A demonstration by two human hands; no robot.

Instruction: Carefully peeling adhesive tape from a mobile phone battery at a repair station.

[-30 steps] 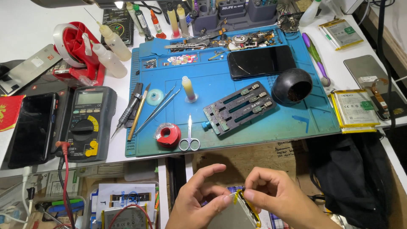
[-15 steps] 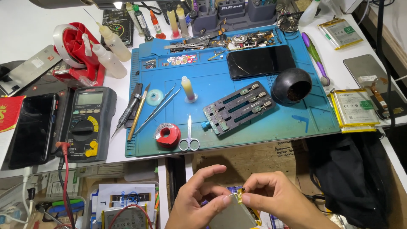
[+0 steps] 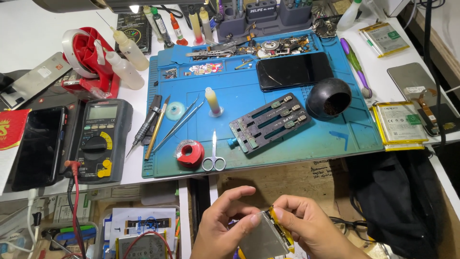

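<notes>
Below the front edge of the bench, my left hand [image 3: 224,223] and my right hand [image 3: 314,225] together hold a flat silver phone battery [image 3: 264,237] with a yellow strip along its far edge. My left thumb presses on its upper left corner. My right fingers pinch the yellow strip at the upper right. The battery's lower part runs off the bottom of the view.
A blue work mat [image 3: 297,136] carries a black phone [image 3: 293,70], a board-holding jig [image 3: 269,123], a black bowl [image 3: 335,98], scissors [image 3: 213,158], a red solder spool [image 3: 189,152] and tweezers [image 3: 177,122]. A multimeter [image 3: 100,139] lies left; batteries [image 3: 398,122] lie right.
Both hands have shifted the battery slightly; my right fingers have moved onto its yellow top edge. Things on the bench have stayed put.
</notes>
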